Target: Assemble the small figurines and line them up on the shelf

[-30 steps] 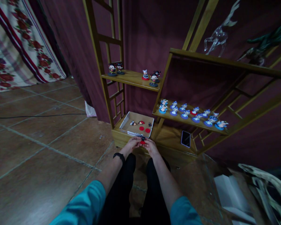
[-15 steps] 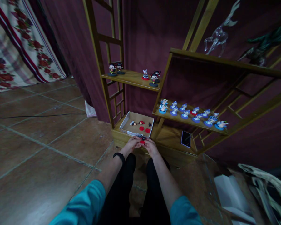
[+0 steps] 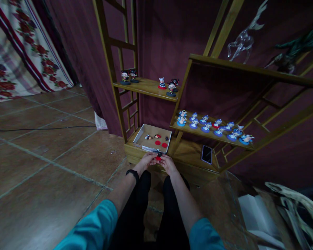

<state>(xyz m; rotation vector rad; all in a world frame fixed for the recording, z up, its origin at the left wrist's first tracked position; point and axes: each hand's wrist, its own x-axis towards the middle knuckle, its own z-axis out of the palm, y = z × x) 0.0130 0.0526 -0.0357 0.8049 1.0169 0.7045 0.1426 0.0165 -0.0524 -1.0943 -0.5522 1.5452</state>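
Pinching a small toy (image 3: 160, 153) between the fingertips of the left hand (image 3: 148, 160) and the right hand (image 3: 168, 164), gripping from nine o'clock and three o'clock, with hands close to each other and not spread out
Showing a round black top and a flat red bottom (image 3: 158, 158), partly hidden by fingers and too small to tell if stuck together
Held just at the near edge of an open box (image 3: 149, 144), but cannot tell if touching it
Wearing a black band (image 3: 133, 174) on the left wrist, at eight o'clock from the toy, and blue-green sleeves (image 3: 94, 222) pushed up the arms
Looking from the hands to about twelve o'clock, can see inside the box a white-and-black toy (image 3: 148, 137), a red-and-black toy (image 3: 157, 136), a small dark toy (image 3: 167, 138) and two flat red rounds (image 3: 158, 142)
Looking to three o'clock, can see a phone (image 3: 207, 154) lying flat on the bottom board (image 3: 187, 152)
At two o'clock, can find a shelf with two rows of blue and purple toys (image 3: 206, 127), plus a toy on a red base (image 3: 217, 123)
Higher up, at eleven o'clock, can spot two black-haired toys (image 3: 125, 77) standing on a short shelf (image 3: 146, 86)
Between twelve and one, on that same shelf, can spot a pale toy (image 3: 161, 83) on red beside two more with black hair (image 3: 171, 88)
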